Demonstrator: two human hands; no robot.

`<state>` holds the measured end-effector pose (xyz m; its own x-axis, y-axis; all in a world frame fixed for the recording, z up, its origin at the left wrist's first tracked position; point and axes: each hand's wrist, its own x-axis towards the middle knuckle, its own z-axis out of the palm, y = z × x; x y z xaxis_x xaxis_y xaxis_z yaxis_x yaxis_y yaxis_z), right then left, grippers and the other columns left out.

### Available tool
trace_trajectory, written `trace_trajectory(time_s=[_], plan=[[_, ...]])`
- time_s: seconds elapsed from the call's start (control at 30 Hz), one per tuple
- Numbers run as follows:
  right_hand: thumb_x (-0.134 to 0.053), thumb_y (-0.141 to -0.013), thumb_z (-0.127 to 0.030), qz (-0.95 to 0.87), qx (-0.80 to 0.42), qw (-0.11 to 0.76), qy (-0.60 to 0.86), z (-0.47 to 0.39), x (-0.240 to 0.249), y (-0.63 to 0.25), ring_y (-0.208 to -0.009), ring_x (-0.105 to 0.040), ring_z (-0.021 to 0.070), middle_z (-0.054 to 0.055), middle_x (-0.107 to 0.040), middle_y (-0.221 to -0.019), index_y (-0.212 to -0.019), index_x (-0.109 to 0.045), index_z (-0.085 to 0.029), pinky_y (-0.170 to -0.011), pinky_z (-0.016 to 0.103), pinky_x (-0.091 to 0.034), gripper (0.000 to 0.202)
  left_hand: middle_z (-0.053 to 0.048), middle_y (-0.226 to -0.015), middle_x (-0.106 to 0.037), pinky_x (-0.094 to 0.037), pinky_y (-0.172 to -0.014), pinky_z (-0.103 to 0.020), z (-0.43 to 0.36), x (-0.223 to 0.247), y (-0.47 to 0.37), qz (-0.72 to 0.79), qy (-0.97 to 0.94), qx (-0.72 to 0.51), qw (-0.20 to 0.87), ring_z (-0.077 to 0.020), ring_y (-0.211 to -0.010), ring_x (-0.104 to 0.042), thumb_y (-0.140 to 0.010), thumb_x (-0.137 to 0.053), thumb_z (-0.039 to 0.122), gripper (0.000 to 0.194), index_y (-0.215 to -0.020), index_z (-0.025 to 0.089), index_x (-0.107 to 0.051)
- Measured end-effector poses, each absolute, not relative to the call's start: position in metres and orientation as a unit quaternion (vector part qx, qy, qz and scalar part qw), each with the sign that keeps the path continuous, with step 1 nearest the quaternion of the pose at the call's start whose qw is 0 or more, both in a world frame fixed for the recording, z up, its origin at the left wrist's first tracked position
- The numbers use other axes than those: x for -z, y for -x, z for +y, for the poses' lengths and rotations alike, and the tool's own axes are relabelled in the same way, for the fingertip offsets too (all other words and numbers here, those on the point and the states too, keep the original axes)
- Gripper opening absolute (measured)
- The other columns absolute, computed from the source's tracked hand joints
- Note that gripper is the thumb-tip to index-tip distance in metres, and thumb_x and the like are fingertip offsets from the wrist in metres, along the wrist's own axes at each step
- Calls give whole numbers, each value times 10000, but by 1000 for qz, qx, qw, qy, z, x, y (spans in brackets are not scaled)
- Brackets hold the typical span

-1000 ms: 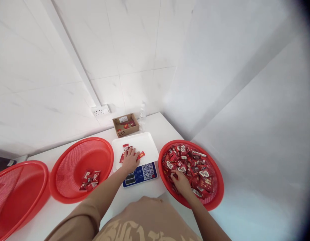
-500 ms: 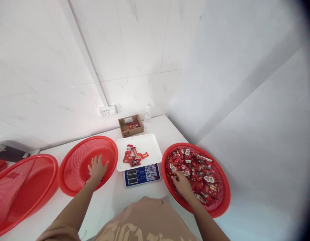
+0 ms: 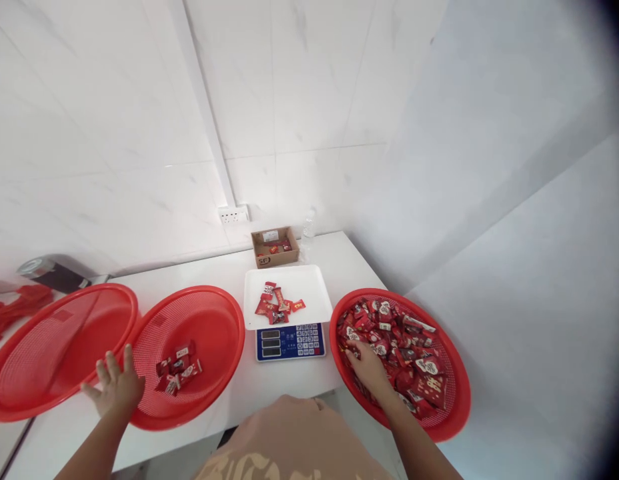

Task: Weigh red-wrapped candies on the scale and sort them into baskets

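Observation:
My left hand is open, fingers spread, over the gap between the far-left red basket and the middle red basket. Several red wrapped candies lie in the bottom of the middle basket. My right hand reaches into the right red basket, which holds a heap of red wrapped candies. Its fingers are curled at the heap's left side; what they hold is hidden. On the white tray of the blue scale lie several red candies.
Behind the scale stands a small cardboard box with red packets in it, beside a clear bottle. A dark cylinder and red cloth or bags are at the far left. A wall socket sits above the table.
My left hand has moved left, out of the middle basket, uncovering the candies there. My right hand stays in the right basket. The view has shifted slightly.

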<state>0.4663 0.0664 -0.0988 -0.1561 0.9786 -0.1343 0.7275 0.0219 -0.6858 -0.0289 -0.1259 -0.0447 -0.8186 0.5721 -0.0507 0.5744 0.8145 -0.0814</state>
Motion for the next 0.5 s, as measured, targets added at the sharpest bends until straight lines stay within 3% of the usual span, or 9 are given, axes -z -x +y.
trace_trajectory(time_s=[0.13, 0.23, 0.3, 0.5], plan=[[-439, -767, -260, -695, -312, 196, 617, 69, 91, -462, -1011, -586, 226, 112, -656, -1046, -974, -629, -156, -927, 361, -426, 299, -43, -1544, -112, -60, -1081, -530, -150, 47, 49, 973, -223, 51, -41, -199, -1413, -6, -816, -237, 240, 651, -1439, 294, -57], [-440, -770, -266, -690, -311, 200, 622, 66, 86, -459, -1015, -588, 225, 117, -653, -1059, -986, -628, -152, -926, 358, -429, 309, 42, -1543, -104, -64, -1080, -532, -151, 52, 68, 977, -206, 32, -50, -176, -1412, -19, -791, -259, 227, 720, -1413, 389, 66], [-437, -773, -271, -685, -311, 201, 628, 61, 85, -457, -1017, -589, 226, 118, -654, -1062, -994, -628, -153, -926, 359, -430, 315, 29, -1539, -141, -104, -1067, -553, -143, 52, 82, 976, -214, 6, -32, -208, -1412, -40, -769, -301, 261, 751, -1419, 374, 57], [-457, -756, -259, -670, -308, 183, 650, 45, 88, -449, -1023, -594, 232, 126, -659, -1066, -982, -644, -145, -934, 359, -429, 314, -166, -1492, -248, -213, -1046, -540, -92, 31, 104, 955, -277, -85, 58, -306, -1379, -183, -807, -295, 385, 668, -1421, 144, -191]])
